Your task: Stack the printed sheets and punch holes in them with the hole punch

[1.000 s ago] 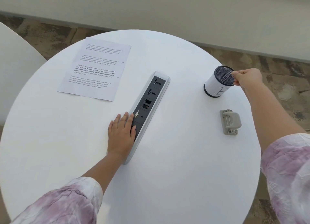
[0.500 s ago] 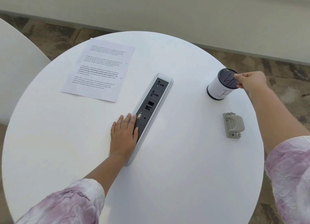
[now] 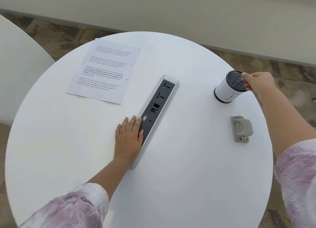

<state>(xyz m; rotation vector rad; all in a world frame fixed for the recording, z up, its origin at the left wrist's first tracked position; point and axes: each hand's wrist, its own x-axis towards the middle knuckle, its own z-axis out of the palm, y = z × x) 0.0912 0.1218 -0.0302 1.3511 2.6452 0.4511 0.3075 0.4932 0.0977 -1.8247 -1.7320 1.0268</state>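
A printed sheet [image 3: 104,70] lies flat at the far left of the round white table [image 3: 188,176]. Two small punched holes show near its right edge. The grey hole punch [image 3: 241,128] rests at the right side of the table. My left hand [image 3: 129,137] lies flat, fingers straight, on the table and over the near end of the power strip. My right hand [image 3: 256,82] pinches the far rim of a white mesh cup [image 3: 226,89] beyond the hole punch.
A long grey power strip [image 3: 157,108] with black sockets runs diagonally through the table's middle. Part of another white table [image 3: 15,70] shows at the left. A pale wall and patterned floor lie beyond the table.
Neither hand has visibly shifted on the table; only the camera view has drifted slightly. The right hand keeps its pinch on the cup's rim.
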